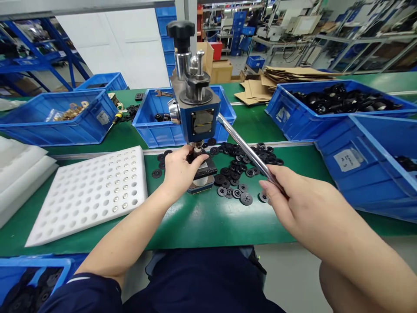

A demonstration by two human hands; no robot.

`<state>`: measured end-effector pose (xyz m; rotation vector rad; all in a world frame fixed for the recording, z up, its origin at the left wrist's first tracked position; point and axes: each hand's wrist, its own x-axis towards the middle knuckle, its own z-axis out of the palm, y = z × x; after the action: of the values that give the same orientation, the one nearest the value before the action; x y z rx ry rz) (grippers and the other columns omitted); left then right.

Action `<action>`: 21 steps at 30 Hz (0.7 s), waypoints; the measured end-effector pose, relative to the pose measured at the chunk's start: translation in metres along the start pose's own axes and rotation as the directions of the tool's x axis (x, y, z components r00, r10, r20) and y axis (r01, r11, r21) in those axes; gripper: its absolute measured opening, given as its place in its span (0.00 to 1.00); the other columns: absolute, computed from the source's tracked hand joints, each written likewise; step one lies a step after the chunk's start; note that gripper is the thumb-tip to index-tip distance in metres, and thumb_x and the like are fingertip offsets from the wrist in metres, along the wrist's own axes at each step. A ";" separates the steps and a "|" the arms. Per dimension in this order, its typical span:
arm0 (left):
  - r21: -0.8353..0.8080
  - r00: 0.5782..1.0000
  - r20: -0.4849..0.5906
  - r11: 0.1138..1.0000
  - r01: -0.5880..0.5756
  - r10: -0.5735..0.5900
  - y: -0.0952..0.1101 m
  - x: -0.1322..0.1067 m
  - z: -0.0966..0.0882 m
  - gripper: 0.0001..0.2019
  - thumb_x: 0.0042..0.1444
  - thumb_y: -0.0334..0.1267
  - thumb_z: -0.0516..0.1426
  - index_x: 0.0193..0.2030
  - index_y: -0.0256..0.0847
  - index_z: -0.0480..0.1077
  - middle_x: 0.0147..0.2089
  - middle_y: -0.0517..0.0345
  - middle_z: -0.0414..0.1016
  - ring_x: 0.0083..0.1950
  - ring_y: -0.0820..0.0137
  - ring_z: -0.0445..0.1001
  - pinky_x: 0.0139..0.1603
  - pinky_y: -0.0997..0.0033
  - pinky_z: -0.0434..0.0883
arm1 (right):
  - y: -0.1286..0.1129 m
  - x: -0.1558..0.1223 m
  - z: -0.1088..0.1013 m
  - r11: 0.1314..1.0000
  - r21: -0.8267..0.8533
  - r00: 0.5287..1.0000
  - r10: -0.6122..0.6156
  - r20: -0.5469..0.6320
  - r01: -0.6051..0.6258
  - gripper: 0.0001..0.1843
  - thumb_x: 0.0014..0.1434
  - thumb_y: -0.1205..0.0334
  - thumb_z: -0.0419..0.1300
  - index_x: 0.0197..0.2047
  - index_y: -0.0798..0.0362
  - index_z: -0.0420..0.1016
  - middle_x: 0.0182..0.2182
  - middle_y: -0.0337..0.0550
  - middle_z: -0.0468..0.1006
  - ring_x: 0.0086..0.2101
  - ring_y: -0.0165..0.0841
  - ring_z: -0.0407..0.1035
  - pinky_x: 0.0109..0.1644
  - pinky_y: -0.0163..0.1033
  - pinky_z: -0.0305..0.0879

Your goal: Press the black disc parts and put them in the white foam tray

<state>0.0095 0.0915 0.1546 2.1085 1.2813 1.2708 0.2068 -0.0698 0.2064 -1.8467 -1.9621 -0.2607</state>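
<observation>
A hand-operated arbor press (182, 98) with a blue body stands on the green bench in front of me. My right hand (302, 198) is wrapped round its chrome lever (243, 144), which slopes down to the right. Under the ram, my left hand (177, 174) pinches a small black part (196, 153) with a pale top between thumb and fingers; the fingers hide much of it. That part is above the black block (208, 168) on the press base. Loose black plastic discs (246, 198) lie right of the base, with a few more left of it.
A white foam tray (73, 198) at left holds small metal-topped parts in some holes. Blue bins stand around: one with brass-coloured pieces (73, 112), one behind the press (156, 132), two at right, including one with black parts (345, 100). A screwdriver (115, 119) leans at back left.
</observation>
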 end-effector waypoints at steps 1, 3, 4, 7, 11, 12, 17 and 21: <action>-0.006 1.000 -0.001 1.000 0.006 -0.006 0.000 0.000 0.000 0.07 0.52 0.40 0.66 0.31 0.39 0.75 0.31 0.58 0.80 0.31 0.70 0.74 0.36 0.71 0.67 | -0.001 0.004 0.003 1.000 0.014 0.999 0.025 0.036 -0.026 0.15 0.68 0.54 0.48 0.44 0.54 0.71 0.22 0.41 0.72 0.18 0.31 0.62 0.22 0.37 0.51; -0.023 1.000 0.003 1.000 0.012 -0.012 0.000 -0.001 0.001 0.06 0.51 0.39 0.66 0.31 0.40 0.76 0.31 0.59 0.80 0.31 0.70 0.74 0.36 0.72 0.68 | -0.003 0.008 0.010 0.996 0.052 0.996 0.065 0.052 -0.068 0.14 0.68 0.54 0.48 0.38 0.53 0.69 0.18 0.37 0.68 0.16 0.29 0.59 0.21 0.36 0.47; -0.031 1.000 0.005 0.999 0.011 -0.011 -0.001 -0.002 0.002 0.06 0.51 0.39 0.66 0.31 0.40 0.76 0.31 0.59 0.80 0.31 0.70 0.74 0.36 0.72 0.68 | -0.004 0.008 0.014 0.994 0.066 0.996 0.082 0.031 -0.084 0.15 0.68 0.53 0.48 0.37 0.53 0.69 0.17 0.37 0.67 0.16 0.29 0.59 0.21 0.35 0.47; -0.063 1.000 -0.007 0.998 0.006 -0.007 -0.005 -0.004 0.005 0.07 0.52 0.41 0.66 0.32 0.40 0.77 0.32 0.59 0.81 0.32 0.71 0.75 0.38 0.72 0.69 | -0.007 0.002 0.025 0.992 0.058 0.988 0.121 -0.092 -0.116 0.15 0.68 0.53 0.50 0.35 0.53 0.70 0.20 0.39 0.70 0.18 0.29 0.62 0.22 0.35 0.50; -0.076 0.999 -0.028 0.997 0.016 -0.018 -0.007 -0.005 0.007 0.07 0.53 0.42 0.65 0.33 0.40 0.77 0.34 0.59 0.81 0.33 0.71 0.75 0.39 0.73 0.70 | -0.011 -0.005 0.039 0.986 0.014 0.958 0.166 -0.235 -0.168 0.14 0.67 0.55 0.53 0.35 0.54 0.72 0.19 0.38 0.69 0.19 0.27 0.61 0.24 0.34 0.51; -0.072 0.999 -0.026 0.997 0.017 -0.019 -0.006 -0.005 0.007 0.08 0.53 0.42 0.65 0.32 0.40 0.77 0.34 0.59 0.81 0.33 0.71 0.75 0.38 0.73 0.70 | -0.012 -0.004 0.041 0.985 0.015 0.953 0.172 -0.251 -0.173 0.14 0.67 0.55 0.53 0.34 0.54 0.73 0.19 0.38 0.68 0.18 0.27 0.61 0.24 0.34 0.51; -0.076 1.000 -0.015 0.997 0.004 -0.005 -0.003 -0.004 0.004 0.07 0.52 0.41 0.65 0.32 0.40 0.75 0.32 0.59 0.80 0.32 0.71 0.74 0.37 0.73 0.70 | -0.012 0.003 0.030 0.988 0.059 0.971 0.152 -0.185 -0.144 0.15 0.67 0.55 0.52 0.32 0.54 0.71 0.17 0.37 0.68 0.17 0.28 0.61 0.22 0.33 0.51; -0.092 0.999 -0.033 0.995 0.025 -0.028 -0.003 -0.004 0.006 0.07 0.51 0.39 0.66 0.33 0.40 0.74 0.32 0.61 0.79 0.32 0.72 0.74 0.38 0.73 0.69 | -0.010 0.005 0.015 0.993 0.088 0.987 0.091 -0.136 -0.079 0.15 0.67 0.52 0.53 0.32 0.52 0.70 0.19 0.38 0.72 0.19 0.29 0.64 0.23 0.34 0.53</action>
<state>0.0125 0.0903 0.1476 2.0086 1.2370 1.3334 0.1944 -0.0598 0.1966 -1.8036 -1.7696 -0.2708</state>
